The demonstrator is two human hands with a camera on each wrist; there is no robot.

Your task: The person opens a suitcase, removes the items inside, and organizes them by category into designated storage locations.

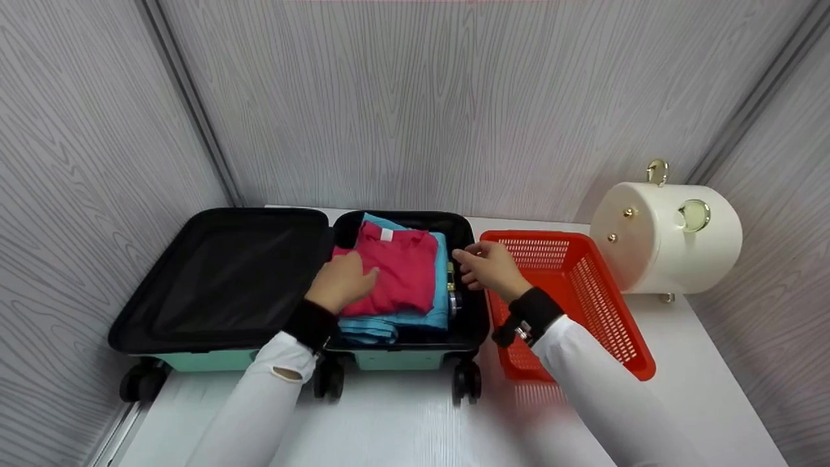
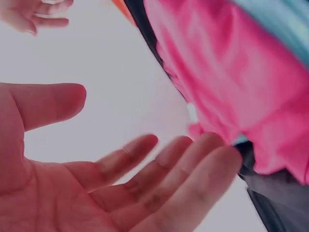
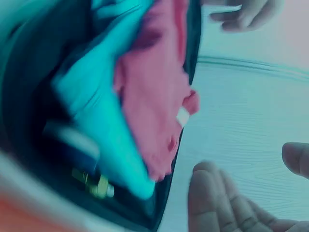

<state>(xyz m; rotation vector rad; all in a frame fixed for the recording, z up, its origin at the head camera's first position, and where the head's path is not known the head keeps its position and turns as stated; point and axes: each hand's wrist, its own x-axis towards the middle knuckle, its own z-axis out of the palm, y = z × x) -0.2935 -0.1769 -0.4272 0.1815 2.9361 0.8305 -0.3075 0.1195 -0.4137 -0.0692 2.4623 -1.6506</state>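
Observation:
A folded pink garment (image 1: 405, 275) with a white label (image 1: 387, 234) lies on blue folded cloth (image 1: 441, 292) inside the right half of an open suitcase (image 1: 402, 360). My left hand (image 1: 343, 282) hovers at the garment's left side, fingers relaxed and thumb apart, holding nothing. Over the suitcase's right rim is my right hand (image 1: 491, 266), empty, its fingers loosely bent. Beneath it, along the inner right wall, sit a small yellowish item (image 1: 450, 275) and a dark item with a pale band (image 1: 455, 303). The right wrist view shows both blurred beside the cloth.
The suitcase's other half, with a black lining (image 1: 237, 272), lies flat on the left. A red perforated basket (image 1: 639, 344) stands to the right, partly behind my right forearm. Behind it lies a cream cylindrical case (image 1: 687, 246) with gold fittings. Grey wood-grain panels (image 1: 421, 104) enclose the table.

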